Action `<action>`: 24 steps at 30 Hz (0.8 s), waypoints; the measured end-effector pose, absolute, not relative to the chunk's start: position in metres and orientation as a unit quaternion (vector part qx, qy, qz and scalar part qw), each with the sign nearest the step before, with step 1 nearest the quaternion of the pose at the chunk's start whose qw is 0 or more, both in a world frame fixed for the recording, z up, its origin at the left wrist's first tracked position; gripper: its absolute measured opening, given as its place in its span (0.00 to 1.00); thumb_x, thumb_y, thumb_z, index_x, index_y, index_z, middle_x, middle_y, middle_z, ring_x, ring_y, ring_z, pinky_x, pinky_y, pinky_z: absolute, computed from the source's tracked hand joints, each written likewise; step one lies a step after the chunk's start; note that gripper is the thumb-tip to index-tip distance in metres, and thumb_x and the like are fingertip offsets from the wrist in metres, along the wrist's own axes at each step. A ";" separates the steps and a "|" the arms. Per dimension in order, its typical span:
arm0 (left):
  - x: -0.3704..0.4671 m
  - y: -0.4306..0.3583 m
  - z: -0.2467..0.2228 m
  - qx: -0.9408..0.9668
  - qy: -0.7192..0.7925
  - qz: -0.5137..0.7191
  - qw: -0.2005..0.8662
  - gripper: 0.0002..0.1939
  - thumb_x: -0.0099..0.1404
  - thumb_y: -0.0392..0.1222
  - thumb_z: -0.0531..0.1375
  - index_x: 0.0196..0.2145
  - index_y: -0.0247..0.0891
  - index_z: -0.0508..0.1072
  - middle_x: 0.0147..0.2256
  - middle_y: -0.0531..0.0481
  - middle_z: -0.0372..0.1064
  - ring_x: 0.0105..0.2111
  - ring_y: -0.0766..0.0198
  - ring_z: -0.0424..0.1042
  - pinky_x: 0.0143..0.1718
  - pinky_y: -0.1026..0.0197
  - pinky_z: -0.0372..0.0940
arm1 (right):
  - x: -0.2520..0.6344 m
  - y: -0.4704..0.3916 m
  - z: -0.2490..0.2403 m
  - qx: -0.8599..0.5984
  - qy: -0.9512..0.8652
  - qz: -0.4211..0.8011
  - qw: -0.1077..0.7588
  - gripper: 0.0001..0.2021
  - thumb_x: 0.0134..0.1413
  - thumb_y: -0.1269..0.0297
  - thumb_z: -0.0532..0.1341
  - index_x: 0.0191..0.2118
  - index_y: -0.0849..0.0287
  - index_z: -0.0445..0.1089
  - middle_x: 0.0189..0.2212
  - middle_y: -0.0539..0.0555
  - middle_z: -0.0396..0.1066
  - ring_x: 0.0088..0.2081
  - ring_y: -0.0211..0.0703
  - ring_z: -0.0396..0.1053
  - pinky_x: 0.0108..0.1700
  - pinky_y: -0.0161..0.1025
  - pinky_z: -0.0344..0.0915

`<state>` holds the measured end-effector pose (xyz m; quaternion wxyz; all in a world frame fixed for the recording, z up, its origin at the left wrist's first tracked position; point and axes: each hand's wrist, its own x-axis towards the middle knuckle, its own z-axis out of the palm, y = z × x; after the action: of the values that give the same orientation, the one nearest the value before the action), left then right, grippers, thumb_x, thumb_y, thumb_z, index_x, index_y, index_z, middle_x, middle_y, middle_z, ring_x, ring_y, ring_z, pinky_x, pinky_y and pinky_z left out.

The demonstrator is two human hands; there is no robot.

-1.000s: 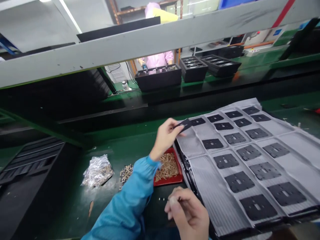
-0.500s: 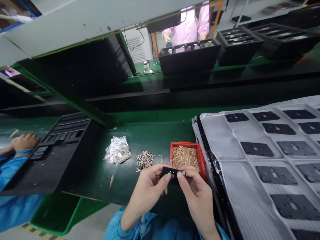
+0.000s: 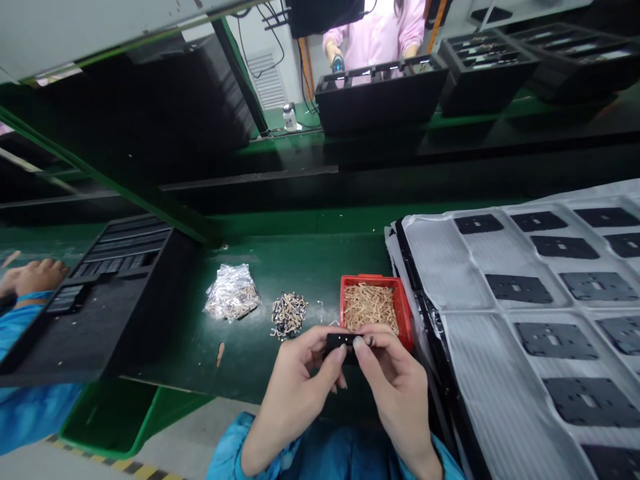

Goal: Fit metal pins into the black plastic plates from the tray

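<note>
Between both my hands is a small black rectangular part (image 3: 341, 339) with small bright dots on its face. My left hand (image 3: 305, 380) pinches its left end, thumb in front and fingers behind. The right end is gripped by my right hand (image 3: 393, 380), its thumb pressed on the near face; a tiny dark piece shows at those fingers. Just beyond my hands stands a red bin (image 3: 345, 300) filled with small tan strip-like pieces (image 3: 370, 305). Left of it lies a loose pile of small black and tan pieces (image 3: 289, 315).
Further left is a clear plastic bag (image 3: 233, 292) of small parts. A lined tray (image 3: 465, 373) with black plates (image 3: 590, 401) fills the right side. At left sit a black box (image 3: 100, 320), a co-worker's hand (image 3: 40, 277) and a green bin (image 3: 107, 420). Another person (image 3: 375, 33) stands behind black crates (image 3: 380, 100).
The camera view has tilted slightly, so the bench things sit a little higher. My hands keep the same grip on the black part. The co-worker's hand at left has shifted slightly.
</note>
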<state>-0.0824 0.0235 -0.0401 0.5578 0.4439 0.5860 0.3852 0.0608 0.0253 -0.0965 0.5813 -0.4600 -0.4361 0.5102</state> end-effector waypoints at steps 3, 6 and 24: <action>-0.081 0.023 -0.037 0.449 0.592 0.382 0.550 0.12 0.71 0.41 0.63 0.47 0.33 0.80 0.27 0.52 0.76 0.23 0.68 0.74 0.25 0.70 0.71 | 0.062 0.025 -0.098 -0.462 -0.445 0.506 0.576 0.06 0.65 0.64 0.68 0.34 0.54 0.75 0.37 0.51 0.74 0.40 0.37 0.77 0.43 0.30 0.74; -0.081 0.021 -0.035 0.455 0.596 0.377 0.543 0.11 0.71 0.40 0.63 0.47 0.34 0.81 0.26 0.52 0.76 0.23 0.68 0.75 0.26 0.70 0.71 | 0.063 0.024 -0.096 -0.465 -0.452 0.498 0.576 0.06 0.64 0.65 0.68 0.34 0.54 0.75 0.37 0.50 0.74 0.40 0.36 0.77 0.44 0.28 0.74; -0.079 0.008 -0.031 0.489 0.592 0.400 0.501 0.11 0.74 0.43 0.63 0.49 0.41 0.84 0.26 0.53 0.77 0.22 0.69 0.76 0.25 0.73 0.71 | 0.066 0.018 -0.083 -0.459 -0.499 0.442 0.587 0.06 0.65 0.71 0.66 0.36 0.52 0.74 0.37 0.50 0.75 0.40 0.36 0.78 0.42 0.29 0.75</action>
<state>-0.0789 0.0080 -0.0306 0.5007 0.4886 0.5920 0.4000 0.0657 0.0178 -0.0827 0.5871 -0.4586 -0.4992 0.4424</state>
